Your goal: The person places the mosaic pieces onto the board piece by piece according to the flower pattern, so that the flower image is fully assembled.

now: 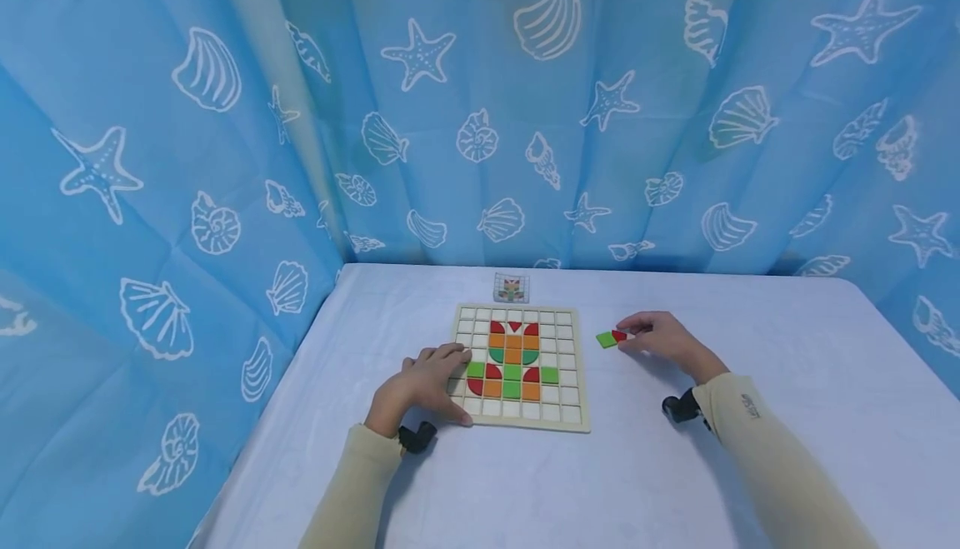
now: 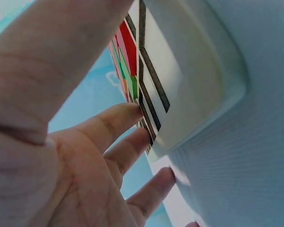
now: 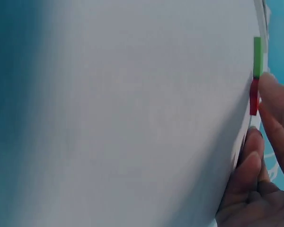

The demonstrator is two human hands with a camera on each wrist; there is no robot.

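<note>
A square mosaic board with a grid of cells lies on the table, holding red, orange and green tiles in a flower-like pattern. My left hand is spread over its left edge, fingertips on the far part and thumb at the near edge; in the left wrist view the fingers touch the board's rim. To the right of the board, my right hand pinches a red tile between thumb and fingertip. A light green tile lies against that red one, also seen in the right wrist view.
A small card showing a similar pattern lies behind the board. White cloth covers the table. A blue curtain with shell and starfish prints hangs along the back and left.
</note>
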